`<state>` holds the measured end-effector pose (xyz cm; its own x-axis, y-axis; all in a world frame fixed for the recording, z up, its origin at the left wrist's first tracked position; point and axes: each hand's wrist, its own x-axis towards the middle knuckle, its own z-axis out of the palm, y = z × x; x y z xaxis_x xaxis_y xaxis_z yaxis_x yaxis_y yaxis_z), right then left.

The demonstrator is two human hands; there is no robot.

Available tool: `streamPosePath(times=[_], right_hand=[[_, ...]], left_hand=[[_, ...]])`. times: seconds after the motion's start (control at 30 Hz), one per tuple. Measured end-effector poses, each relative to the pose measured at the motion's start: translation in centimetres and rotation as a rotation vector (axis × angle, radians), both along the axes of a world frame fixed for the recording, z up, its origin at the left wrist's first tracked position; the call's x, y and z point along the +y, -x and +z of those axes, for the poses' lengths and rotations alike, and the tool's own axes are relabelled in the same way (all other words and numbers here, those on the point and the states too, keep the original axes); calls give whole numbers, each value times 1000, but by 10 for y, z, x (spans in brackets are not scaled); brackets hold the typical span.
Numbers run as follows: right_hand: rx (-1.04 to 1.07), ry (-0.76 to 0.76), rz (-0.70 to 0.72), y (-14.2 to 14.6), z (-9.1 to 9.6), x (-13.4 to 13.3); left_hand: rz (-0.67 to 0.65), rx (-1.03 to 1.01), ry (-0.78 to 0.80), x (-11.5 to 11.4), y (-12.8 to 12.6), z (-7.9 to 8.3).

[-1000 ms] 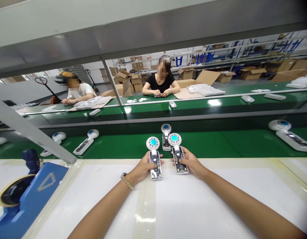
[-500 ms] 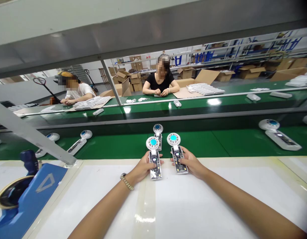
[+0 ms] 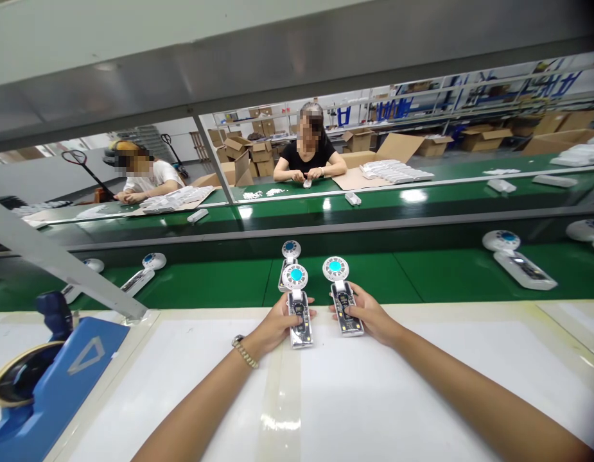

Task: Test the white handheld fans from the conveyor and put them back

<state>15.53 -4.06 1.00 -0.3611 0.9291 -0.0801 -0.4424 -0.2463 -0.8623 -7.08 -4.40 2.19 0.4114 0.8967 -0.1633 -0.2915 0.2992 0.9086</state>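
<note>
My left hand (image 3: 276, 325) is closed around a small handheld fan (image 3: 299, 303), thumb on its dark, glossy front with circuit parts showing. A round white head with a blue centre tops it. My right hand (image 3: 371, 316) grips a matching handheld fan (image 3: 343, 298) in the same way, thumb on the front. Both fans are held upright side by side, a short gap apart, over the edge of the white worktop (image 3: 374, 398). Just behind the left one, another fan (image 3: 291, 249) rests on the green belt (image 3: 354, 276), partly hidden.
A blue tape dispenser (image 3: 79, 366) stands at the left, beside a slanting metal post (image 3: 60, 256). More fans (image 3: 525, 266) lie along the belt. Across it, two people sit at a second green line with white parts (image 3: 395, 171) and cardboard boxes. A metal beam (image 3: 277, 58) spans overhead.
Fans on the near belt have shifted left, while white parts on the far belt have shifted right. Both hands stay in place; the held fans' small bright displays look dimmer.
</note>
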Motion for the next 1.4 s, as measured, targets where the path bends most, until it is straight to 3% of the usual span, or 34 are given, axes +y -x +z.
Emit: streamPosePath(times=[0.33,0.47,0.6,0.73,0.9,1.1,1.27,1.4], right_hand=[[28,22,40,-2,-1,2],[53,36,87,-3,0,3],[142,58,135,-5,2,4],[184,121,115,-7,5,8],[90,171,-79,-23,1,24],[-408,-131,-398,-59,-12,53],[-627,-238,-599,-78,-23,74],[-772,-313,-796,-94,-28,80]], left_hand=[[12,-9,7,1,-1,1],[55,-38,96,2,-4,1],[8,-51,158,1,-4,6],[17,-36,184,1,-3,9],[126,-36,221,5,-3,6],[321,75,55,25,2,-2],[433,502,-249,69,2,-13],[550,700,-342,101,-3,-17]])
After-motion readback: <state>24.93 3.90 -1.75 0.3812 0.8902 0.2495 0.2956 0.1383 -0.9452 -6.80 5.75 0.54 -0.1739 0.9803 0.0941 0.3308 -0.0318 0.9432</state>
